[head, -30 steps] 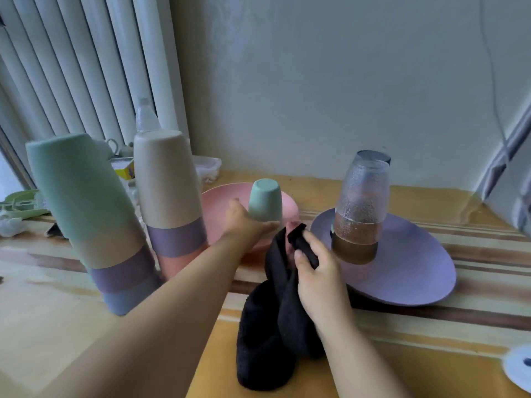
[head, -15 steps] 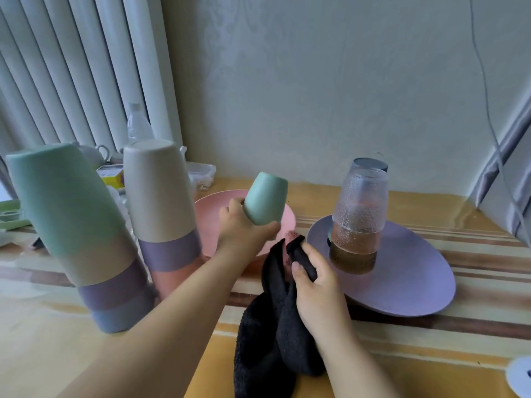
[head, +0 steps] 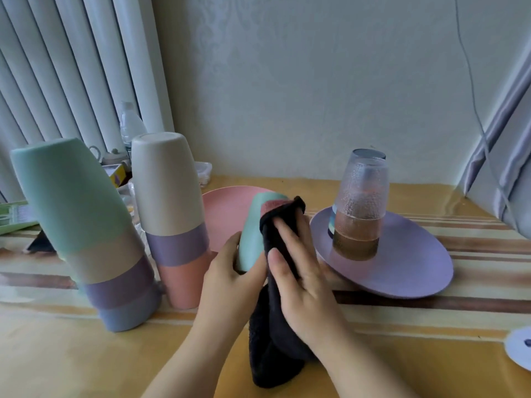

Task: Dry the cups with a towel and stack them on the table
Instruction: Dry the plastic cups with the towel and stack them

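Note:
My left hand [head: 227, 278] grips a small mint-green cup [head: 250, 237] by its lower end, holding it tilted above the table. My right hand [head: 298, 271] presses a black towel [head: 273, 334] against the cup's side and mouth, fingers spread over the cloth; the towel's tail hangs down to the table. Two upside-down cup stacks stand at the left: a leaning one topped by a green cup [head: 74, 225] and an upright one topped by a beige cup [head: 172, 219]. Upside-down clear glasses [head: 359, 202] are stacked on a purple plate [head: 413, 271].
A pink plate [head: 224, 214] lies behind the held cup. A plastic bottle [head: 130, 124], a teapot and small boxes crowd the back left by the curtain. The yellow striped tablecloth [head: 431, 326] covers the table; a white round object [head: 520, 349] sits at the right edge.
My left hand lifted the green cup off the pink plate and tipped it toward me. My right hand brought the towel up and over the cup.

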### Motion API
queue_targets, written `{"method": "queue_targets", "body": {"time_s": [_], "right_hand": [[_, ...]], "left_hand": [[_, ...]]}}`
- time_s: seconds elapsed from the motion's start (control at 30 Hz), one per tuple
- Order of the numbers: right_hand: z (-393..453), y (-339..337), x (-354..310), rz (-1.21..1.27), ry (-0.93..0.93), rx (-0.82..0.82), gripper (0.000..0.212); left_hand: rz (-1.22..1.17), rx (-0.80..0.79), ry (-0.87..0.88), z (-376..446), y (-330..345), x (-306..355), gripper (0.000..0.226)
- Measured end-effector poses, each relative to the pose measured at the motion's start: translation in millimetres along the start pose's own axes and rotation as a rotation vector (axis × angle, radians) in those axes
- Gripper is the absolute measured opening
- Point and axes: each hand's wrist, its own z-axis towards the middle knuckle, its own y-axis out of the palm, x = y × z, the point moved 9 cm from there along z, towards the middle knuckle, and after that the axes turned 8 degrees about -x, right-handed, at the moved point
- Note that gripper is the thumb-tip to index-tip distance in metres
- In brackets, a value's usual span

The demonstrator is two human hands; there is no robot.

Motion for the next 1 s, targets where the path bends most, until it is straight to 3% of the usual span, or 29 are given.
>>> {"method": "queue_targets", "body": {"time_s": [0.07,0.13,0.2,0.37,0.5,0.63,0.73,0.77,0.9,1.0], "right_hand": [[0,9,1,-0.098,0.001,0.001,0.041],[2,-2,3,-0.072,0.042,0.104,0.034],[3,-20,6,0.012,0.091,0.189,0.030],[3,-40,26,0.280,0.297,0.193,0.033],[-5,-24,27,0.458,0.381,0.157,0.030],[-10,0,32,0.411,0.391,0.060,0.028],[-12,17,40,0.322,0.432,-0.026,0.075],[-13,16,40,0.312,0.439,-0.026,0.079],[-8,-5,42,0.342,0.390,0.084,0.062],[-6,-1,35,0.325,0.324,0.079,0.055]], "left_hand": [[-0.008,-0.088,0.057,0,4,7,0.032],[-0.027,-0.159,0.098,-2,10,10,0.028],[-0.035,-0.238,0.113,-6,21,9,0.034],[-0.155,-0.361,0.112,-14,35,10,0.039],[-0.344,-0.296,0.061,-8,27,0,0.050],[-0.437,-0.247,-0.004,0,20,-12,0.047],[-0.407,-0.225,-0.008,4,13,-12,0.052],[-0.375,-0.222,-0.002,5,13,-11,0.052],[-0.280,0.012,0.037,-1,3,-8,0.063],[-0.222,0.045,0.088,-5,1,-2,0.049]]}}
